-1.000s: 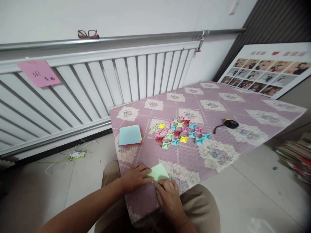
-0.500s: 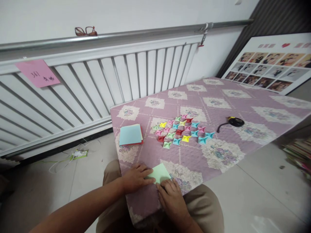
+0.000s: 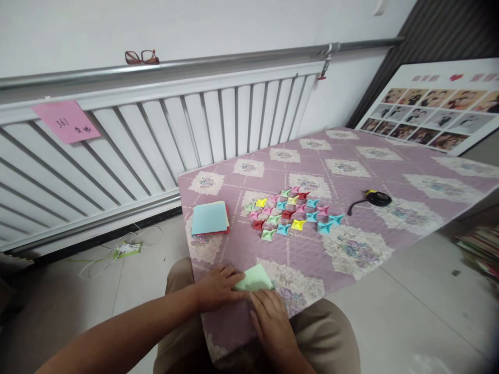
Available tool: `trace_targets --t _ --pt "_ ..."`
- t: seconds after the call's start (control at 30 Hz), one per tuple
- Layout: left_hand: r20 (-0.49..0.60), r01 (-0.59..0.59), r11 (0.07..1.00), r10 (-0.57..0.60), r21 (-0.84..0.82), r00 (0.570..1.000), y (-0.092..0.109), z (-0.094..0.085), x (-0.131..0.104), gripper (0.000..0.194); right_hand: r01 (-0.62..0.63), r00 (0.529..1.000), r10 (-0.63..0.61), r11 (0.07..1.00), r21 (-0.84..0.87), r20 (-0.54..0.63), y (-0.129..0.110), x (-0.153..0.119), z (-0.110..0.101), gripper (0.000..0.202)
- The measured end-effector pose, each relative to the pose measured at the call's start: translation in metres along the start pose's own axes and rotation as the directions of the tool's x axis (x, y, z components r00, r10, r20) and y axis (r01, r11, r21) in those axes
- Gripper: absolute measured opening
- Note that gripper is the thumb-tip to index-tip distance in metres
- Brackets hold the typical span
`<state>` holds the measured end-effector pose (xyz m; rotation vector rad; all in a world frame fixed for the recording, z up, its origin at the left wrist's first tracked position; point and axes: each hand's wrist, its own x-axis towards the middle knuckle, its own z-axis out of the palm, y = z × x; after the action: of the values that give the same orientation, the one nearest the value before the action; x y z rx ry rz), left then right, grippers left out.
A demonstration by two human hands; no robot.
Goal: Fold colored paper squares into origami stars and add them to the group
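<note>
A pale green sheet of paper (image 3: 255,278) lies on the flowered tablecloth near the table's front corner. My left hand (image 3: 220,285) rests flat on its left side, fingers somewhat spread. My right hand (image 3: 271,317) lies over the paper's lower edge with fingers extended, covering that edge. The fingertips of both hands are close together. Beyond them sits a stack of coloured paper, light blue on top (image 3: 209,218). Several small folded paper pieces in pink, red, yellow, green and blue (image 3: 287,214) are grouped at the middle of the table.
A black object with a strap (image 3: 378,198) lies on the right part of the tablecloth (image 3: 307,156). Behind the table are a white radiator (image 3: 230,119) and a pipe holding glasses (image 3: 142,57). A photo board (image 3: 429,111) leans at the far right.
My right hand has moved slightly left along the paper's lower edge, its fingers now straighter and flatter. Less of the green paper shows. The view has shifted slightly.
</note>
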<state>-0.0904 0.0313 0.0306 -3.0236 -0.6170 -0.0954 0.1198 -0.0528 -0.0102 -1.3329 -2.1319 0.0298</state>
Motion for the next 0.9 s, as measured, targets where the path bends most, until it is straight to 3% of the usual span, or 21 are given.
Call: trace_targets --t 0.4,0.9 --pt "0.057 0.035 0.999 -0.033 -0.031 0.998 -0.004 0.004 -0.008 0.038 0.038 0.99 -0.024 0.994 -0.106 0.137 -0.004 -0.006 -0.001 0.032" --pt "0.065 0.226 0.974 -0.226 -0.002 0.972 -0.01 0.011 -0.058 0.041 -0.033 0.979 0.06 0.99 -0.14 0.194 -0.006 -0.004 0.002 0.037"
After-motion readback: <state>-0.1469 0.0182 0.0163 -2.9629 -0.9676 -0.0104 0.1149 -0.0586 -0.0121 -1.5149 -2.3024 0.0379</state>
